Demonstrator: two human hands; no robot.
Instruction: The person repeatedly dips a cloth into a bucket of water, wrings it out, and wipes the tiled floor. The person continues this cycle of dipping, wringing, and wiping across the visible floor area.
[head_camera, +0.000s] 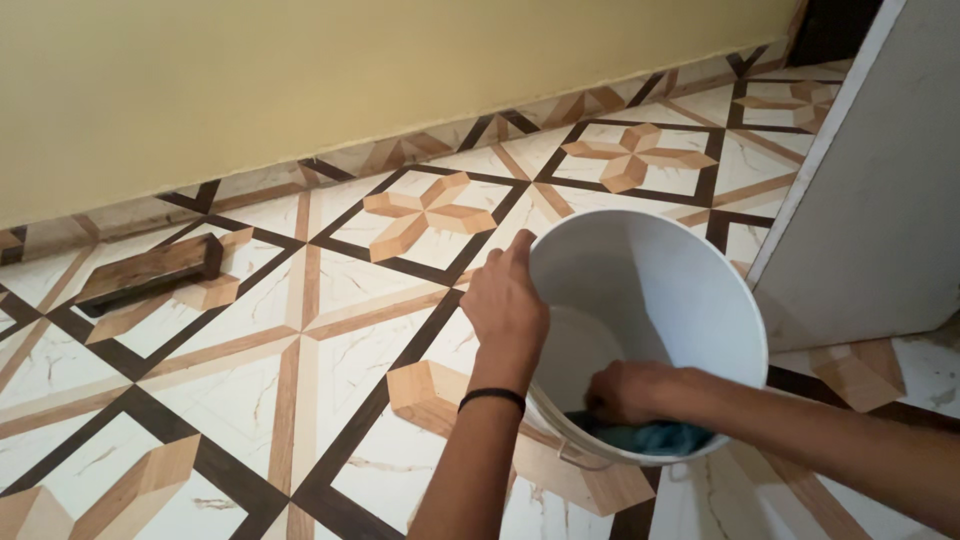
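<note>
On the floor: a white bucket (650, 300) stands tilted, its mouth turned toward the camera, on patterned tiles (250, 350) of cream, tan and dark brown.
Bucket place: right of the floor's middle, just beside a pale panel (860, 200) that rises along the right edge.
Left hand (507, 305): curled over the bucket's left rim, fingers hooked on the edge, thumb side toward the wall; it grips the rim and nothing else.
Left wrist: a thin black band (491, 397) circles it.
Right hand (625, 392): reached down inside the bucket from the lower right, fingers closed in a fist on a blue cloth (655, 437).
Cloth: bunched at the bucket's low near side, touching the inner wall, partly hidden by the hand and rim.
Bucket inside: white and bare above the cloth; whether it holds water cannot be told.
Handle: a thin wire loop (575, 460) hangs under the near rim.
Far edge of the floor: a yellow wall (350, 70) with a tiled skirting.
Left side of the floor: a brown block (150, 270) lies near the wall, well apart from the bucket.
</note>
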